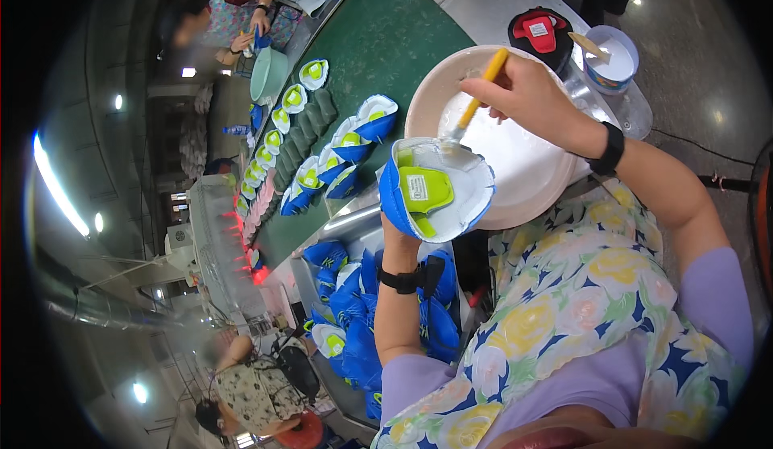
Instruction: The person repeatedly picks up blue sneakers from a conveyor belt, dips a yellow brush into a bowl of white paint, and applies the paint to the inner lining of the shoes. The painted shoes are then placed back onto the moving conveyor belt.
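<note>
My left hand (400,238) holds up a blue shoe upper (435,190) turned sole side up, with a lime green insert showing in its white bottom. My right hand (523,93) grips a brush with a yellow handle (481,91); its bristles touch the white rim of the shoe upper. Just behind the shoe stands a wide cream bowl (531,175) of white glue. Both wrists wear black bands.
A green conveyor belt (386,46) carries several blue and white uppers (354,139) away. A bin of more blue uppers (358,320) lies below my left arm. A small white tub with a stick (612,58) and a red-and-black object (541,34) stand beyond the bowl. Other workers sit at top left and bottom left.
</note>
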`<state>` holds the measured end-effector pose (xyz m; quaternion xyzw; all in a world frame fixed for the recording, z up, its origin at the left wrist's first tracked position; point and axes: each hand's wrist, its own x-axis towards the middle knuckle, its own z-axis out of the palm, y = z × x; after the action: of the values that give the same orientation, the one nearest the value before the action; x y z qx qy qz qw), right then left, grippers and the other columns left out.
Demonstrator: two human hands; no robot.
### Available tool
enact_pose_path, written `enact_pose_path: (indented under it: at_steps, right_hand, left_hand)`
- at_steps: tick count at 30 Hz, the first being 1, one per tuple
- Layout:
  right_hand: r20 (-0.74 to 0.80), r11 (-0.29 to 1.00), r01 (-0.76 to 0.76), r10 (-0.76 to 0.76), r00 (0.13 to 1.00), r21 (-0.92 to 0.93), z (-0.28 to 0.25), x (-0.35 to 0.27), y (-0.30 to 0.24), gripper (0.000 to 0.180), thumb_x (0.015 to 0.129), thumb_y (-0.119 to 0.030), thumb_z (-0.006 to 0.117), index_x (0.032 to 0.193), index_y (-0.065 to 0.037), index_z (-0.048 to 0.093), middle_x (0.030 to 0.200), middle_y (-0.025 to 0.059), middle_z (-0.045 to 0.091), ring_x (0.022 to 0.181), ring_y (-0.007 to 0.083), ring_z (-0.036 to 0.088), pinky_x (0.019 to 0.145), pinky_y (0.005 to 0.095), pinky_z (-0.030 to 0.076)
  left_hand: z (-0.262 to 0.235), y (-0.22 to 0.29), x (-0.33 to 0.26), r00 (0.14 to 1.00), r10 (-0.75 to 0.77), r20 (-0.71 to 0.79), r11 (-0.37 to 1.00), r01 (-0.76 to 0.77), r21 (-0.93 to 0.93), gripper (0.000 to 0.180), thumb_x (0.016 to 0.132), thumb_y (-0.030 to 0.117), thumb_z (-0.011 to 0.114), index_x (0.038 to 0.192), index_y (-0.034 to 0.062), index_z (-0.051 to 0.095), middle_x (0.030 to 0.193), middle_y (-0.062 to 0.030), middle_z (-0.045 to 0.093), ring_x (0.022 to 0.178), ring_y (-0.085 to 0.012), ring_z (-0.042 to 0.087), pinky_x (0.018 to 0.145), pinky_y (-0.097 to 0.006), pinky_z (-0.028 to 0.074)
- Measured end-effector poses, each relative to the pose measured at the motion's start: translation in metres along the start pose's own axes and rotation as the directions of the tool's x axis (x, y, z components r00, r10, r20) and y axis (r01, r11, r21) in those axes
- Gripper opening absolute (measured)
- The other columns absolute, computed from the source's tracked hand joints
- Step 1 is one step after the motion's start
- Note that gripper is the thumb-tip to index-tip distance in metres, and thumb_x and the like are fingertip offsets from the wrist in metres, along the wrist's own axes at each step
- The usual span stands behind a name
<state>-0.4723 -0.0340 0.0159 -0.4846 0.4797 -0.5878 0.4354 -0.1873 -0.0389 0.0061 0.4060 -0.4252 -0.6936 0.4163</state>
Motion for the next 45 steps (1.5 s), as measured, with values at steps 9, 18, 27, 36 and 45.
enact_pose_path:
  at_steps: [9,18,27,36,45]
  right_hand:
    - [0.452,0.666,0.714,-0.580,0.678,-0.218,-0.003,-0.007,-0.003,0.019,0.090,-0.016,0.067,0.105,-0.007,0.061,0.092,0.0109,0.061,0.082,0.0307,0.063,0.071,0.0384,0.052]
    - [0.323,0.777,0.587,-0.508,0.798,-0.227,-0.033,-0.020,0.005,0.018,0.087,-0.008,0.070,0.101,-0.003,0.061,0.095,0.0128,0.065,0.084,0.0317,0.064,0.075,0.0376,0.051]
    - [0.156,0.936,0.172,-0.129,0.979,-0.306,-0.033,-0.041,0.052,0.020,0.084,0.000,0.071,0.102,-0.001,0.060,0.096,0.0140,0.068,0.086,0.0252,0.068,0.077,0.0310,0.053]
    - [0.078,0.943,0.123,-0.104,0.992,-0.309,-0.037,-0.042,0.058,0.019,0.084,0.005,0.068,0.101,0.000,0.060,0.098,0.0157,0.068,0.088,0.0244,0.068,0.079,0.0303,0.052]
    - [0.127,0.904,0.133,-0.089,0.988,-0.407,-0.034,-0.036,0.051,0.015,0.088,-0.001,0.066,0.102,0.002,0.060,0.095,0.0133,0.067,0.085,0.0213,0.066,0.077,0.0285,0.051]
  left_hand:
    - [0.001,0.005,0.021,0.999,-0.026,0.033,0.990,0.021,0.137,0.051,0.101,0.032,0.050,0.144,0.0056,0.043,0.133,-0.0109,0.058,0.115,-0.0232,0.062,0.096,-0.038,0.053]
    - [-0.066,0.008,0.086,0.979,0.075,-0.189,0.987,-0.046,0.157,0.033,0.099,0.020,0.054,0.131,0.0084,0.052,0.115,-0.0087,0.066,0.089,-0.0208,0.067,0.068,-0.034,0.057]
    - [-0.115,-0.035,0.232,0.965,0.008,-0.263,0.999,0.001,0.032,0.044,0.098,0.000,0.049,0.139,0.0103,0.039,0.118,-0.0120,0.059,0.101,-0.0257,0.063,0.084,-0.038,0.058]
    - [-0.172,-0.006,0.197,0.802,0.596,0.046,0.039,-0.086,0.996,0.050,0.076,-0.005,0.053,0.125,0.0021,0.056,0.116,-0.0228,0.060,0.109,-0.0395,0.058,0.094,-0.045,0.047]
    - [-0.256,0.062,0.058,0.854,0.501,-0.143,-0.350,0.351,0.869,0.035,0.083,0.008,0.066,0.118,0.0084,0.065,0.110,-0.0142,0.070,0.106,-0.0283,0.065,0.098,-0.046,0.041]
